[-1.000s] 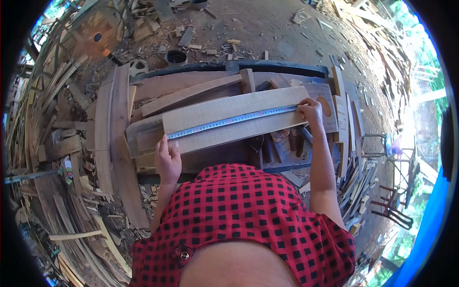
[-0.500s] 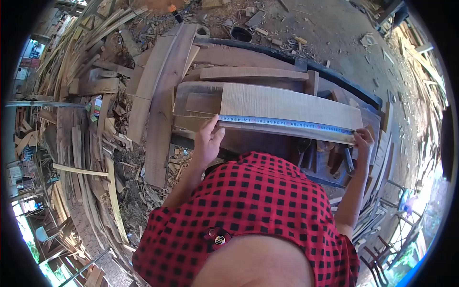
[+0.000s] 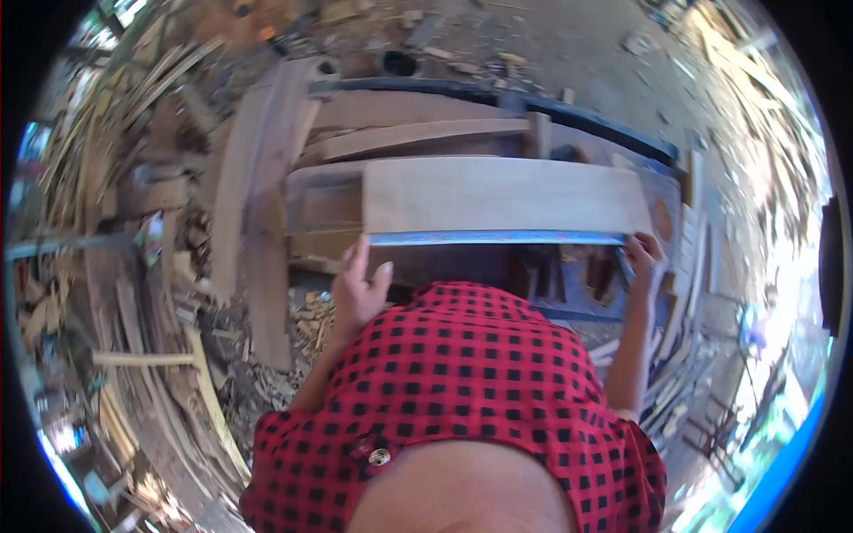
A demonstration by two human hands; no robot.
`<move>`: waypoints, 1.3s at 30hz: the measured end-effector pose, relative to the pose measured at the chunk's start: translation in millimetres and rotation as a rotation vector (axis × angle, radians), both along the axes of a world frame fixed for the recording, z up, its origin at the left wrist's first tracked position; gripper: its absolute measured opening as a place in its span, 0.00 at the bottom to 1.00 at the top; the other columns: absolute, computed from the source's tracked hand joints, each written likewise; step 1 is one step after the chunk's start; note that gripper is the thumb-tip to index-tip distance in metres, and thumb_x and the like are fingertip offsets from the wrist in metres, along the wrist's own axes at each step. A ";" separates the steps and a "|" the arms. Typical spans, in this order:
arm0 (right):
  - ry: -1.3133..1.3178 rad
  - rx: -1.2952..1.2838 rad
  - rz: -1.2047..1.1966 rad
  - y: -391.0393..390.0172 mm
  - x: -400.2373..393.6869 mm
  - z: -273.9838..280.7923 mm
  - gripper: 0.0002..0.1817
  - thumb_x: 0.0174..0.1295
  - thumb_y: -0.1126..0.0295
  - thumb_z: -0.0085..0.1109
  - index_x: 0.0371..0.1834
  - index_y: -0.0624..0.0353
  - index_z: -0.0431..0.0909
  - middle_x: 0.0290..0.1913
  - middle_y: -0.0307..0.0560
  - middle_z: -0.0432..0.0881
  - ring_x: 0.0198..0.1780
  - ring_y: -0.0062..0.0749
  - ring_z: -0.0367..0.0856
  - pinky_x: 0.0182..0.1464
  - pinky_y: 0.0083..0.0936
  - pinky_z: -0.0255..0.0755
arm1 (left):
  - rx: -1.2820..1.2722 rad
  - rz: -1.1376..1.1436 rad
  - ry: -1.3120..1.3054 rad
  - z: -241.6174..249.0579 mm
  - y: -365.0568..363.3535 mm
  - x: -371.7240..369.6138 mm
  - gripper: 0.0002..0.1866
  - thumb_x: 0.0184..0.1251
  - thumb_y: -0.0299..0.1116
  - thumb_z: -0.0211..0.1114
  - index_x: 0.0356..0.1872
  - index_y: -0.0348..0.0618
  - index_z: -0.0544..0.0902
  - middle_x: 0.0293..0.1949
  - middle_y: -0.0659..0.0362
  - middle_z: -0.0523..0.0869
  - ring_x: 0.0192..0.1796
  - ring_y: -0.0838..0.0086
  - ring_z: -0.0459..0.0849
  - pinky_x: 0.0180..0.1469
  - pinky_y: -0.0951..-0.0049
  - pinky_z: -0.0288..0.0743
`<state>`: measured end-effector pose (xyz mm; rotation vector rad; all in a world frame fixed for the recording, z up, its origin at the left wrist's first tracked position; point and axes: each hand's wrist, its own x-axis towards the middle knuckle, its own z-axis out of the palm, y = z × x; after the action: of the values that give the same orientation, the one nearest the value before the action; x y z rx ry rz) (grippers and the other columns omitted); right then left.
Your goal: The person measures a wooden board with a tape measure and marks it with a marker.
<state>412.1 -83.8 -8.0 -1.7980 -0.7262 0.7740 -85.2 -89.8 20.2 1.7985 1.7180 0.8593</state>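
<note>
A pale, wide board (image 3: 498, 195) lies across the bench in front of me. A blue measuring tape (image 3: 498, 238) is stretched straight along its near edge; its markings are blurred now. At the tape's left end is my left hand (image 3: 359, 291), fingertips touching near the board's corner, fingers stretched and thumb held apart. My right hand (image 3: 647, 262) is closed on the tape's right end, by the board's right corner, fingers pinched together. Whatever part of the tape sits inside the right fingers is hidden.
Under the board is a workbench (image 3: 671, 186) with a dark beam (image 3: 604, 131) along its far side. Long planks (image 3: 267, 178) lie at the left. A narrow curved piece of wood (image 3: 426, 135) rests beyond the board. Scraps and wood strips (image 3: 151, 355) cover the ground.
The view has shifted, so the bench appears further left and more level. The tape now lies at the board's near edge rather than on its face. My left thumb has spread from the fingers.
</note>
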 end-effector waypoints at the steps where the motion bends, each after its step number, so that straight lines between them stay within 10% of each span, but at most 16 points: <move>1: 0.023 0.023 -0.039 -0.6 -3.7 0.5 0.11 0.57 0.74 0.63 0.42 0.66 0.79 0.33 0.44 0.81 0.29 0.22 0.79 0.31 0.17 0.76 | -0.018 0.006 0.020 2.5 -0.7 2.7 0.29 0.59 0.33 0.66 0.59 0.28 0.71 0.52 0.40 0.77 0.55 0.49 0.78 0.57 0.61 0.71; 39: 0.107 0.048 -0.117 3.7 2.6 -1.2 0.01 0.56 0.77 0.60 0.30 0.61 0.79 0.25 0.39 0.82 0.22 0.19 0.80 0.21 0.13 0.69 | 0.023 0.008 0.133 -14.3 2.1 2.2 0.24 0.61 0.33 0.65 0.55 0.28 0.75 0.47 0.43 0.80 0.50 0.51 0.80 0.52 0.62 0.74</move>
<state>414.7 -80.1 -9.2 -1.7254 -0.5604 0.7627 -83.0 -87.6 5.8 1.9030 1.8050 0.7809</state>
